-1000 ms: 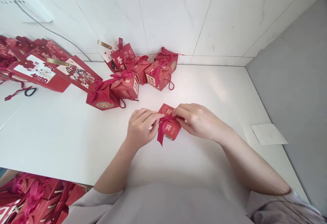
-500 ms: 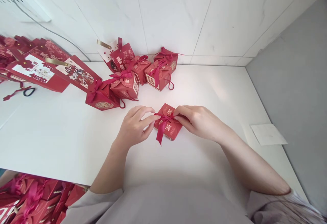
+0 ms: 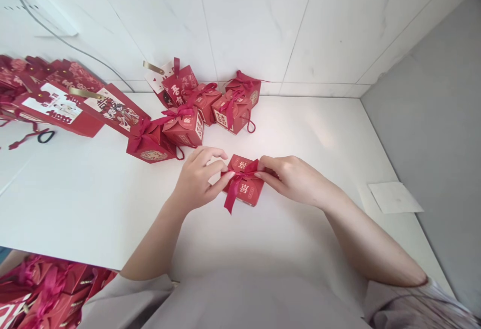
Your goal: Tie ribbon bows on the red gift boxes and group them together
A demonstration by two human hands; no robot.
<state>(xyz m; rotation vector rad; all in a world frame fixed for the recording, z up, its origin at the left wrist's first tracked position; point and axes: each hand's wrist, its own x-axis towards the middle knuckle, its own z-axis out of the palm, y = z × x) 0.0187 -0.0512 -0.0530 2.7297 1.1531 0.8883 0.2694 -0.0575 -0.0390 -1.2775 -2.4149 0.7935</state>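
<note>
Pinching a pink ribbon in the fingertips of both hands, left and right, a person in grey sleeves works over a small red box on a white worktop, seen from the head camera. Ribbon-tied boxes stand nearby, toward the tiled wall. An uneven tug could skew the ribbon or slacken its knot; too hard a pull could drag the box sideways or crease its folded top.
</note>
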